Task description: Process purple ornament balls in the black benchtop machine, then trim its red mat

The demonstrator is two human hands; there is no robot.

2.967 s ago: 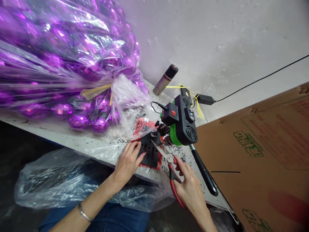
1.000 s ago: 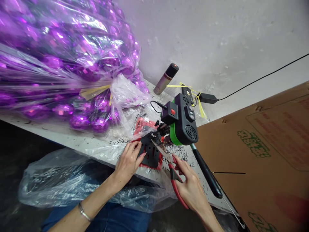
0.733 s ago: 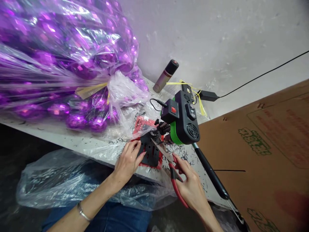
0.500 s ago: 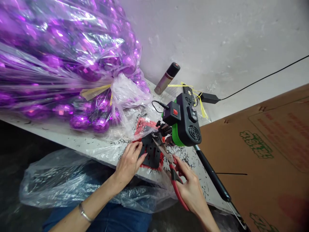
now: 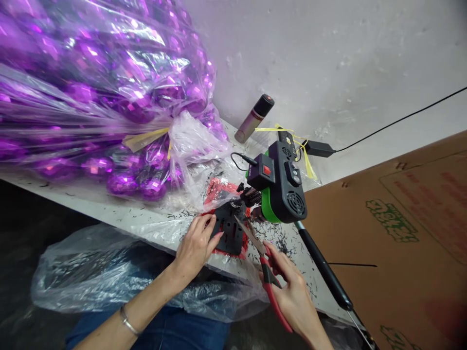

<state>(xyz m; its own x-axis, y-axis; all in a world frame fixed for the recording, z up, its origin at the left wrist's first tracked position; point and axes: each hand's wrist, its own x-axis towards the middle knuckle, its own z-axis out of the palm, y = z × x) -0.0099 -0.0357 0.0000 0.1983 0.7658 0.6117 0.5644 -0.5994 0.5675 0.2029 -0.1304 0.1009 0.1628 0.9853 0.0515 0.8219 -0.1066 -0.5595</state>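
A small black and green bench drill press (image 5: 286, 187) stands on a slotted black base plate (image 5: 230, 238), with red material under the plate. My left hand (image 5: 193, 245) rests its fingertips on the plate's left edge, thumb apart from the fingers; nothing shows in its grasp. My right hand (image 5: 294, 289) grips red-and-black-handled scissors (image 5: 269, 277). The blades are slightly parted, their tips over the plate near the drill's chuck. Dark shavings are scattered on the white table (image 5: 153, 216) around the base.
A clear bag of shiny purple balls (image 5: 109, 97) fills the left. Behind the drill stand a spray can (image 5: 254, 118) and a black power adapter (image 5: 319, 148). At right are a cardboard box (image 5: 401, 243) and a black-handled lever (image 5: 324, 267). Clear plastic sheeting (image 5: 91, 277) hangs in front.
My right hand has drawn the scissors slightly down and right, away from the chuck. My left hand stays on the plate's edge. The view has shifted a little.
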